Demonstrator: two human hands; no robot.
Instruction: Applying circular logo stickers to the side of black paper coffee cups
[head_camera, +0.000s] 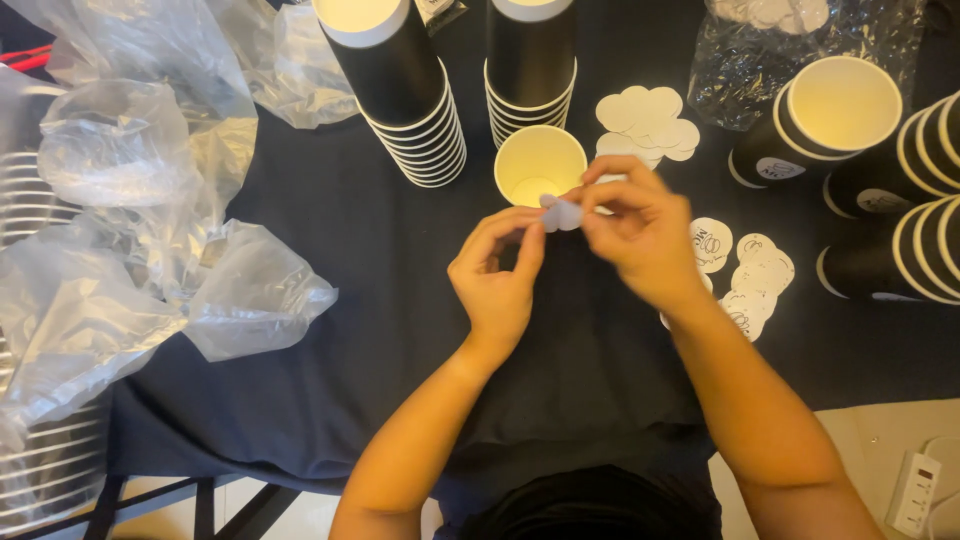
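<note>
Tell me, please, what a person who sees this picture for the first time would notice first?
In the middle, the left hand and the right hand together pinch a small pale round sticker, just in front of a single open black paper cup with cream inside. Behind it stand two tall stacks of black paper cups, and crumpled clear plastic bags fill the left side of the dark tablecloth.

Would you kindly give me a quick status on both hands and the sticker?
Left hand and right hand both pinching one round sticker. Held above single open cup. Nothing between them.
</note>
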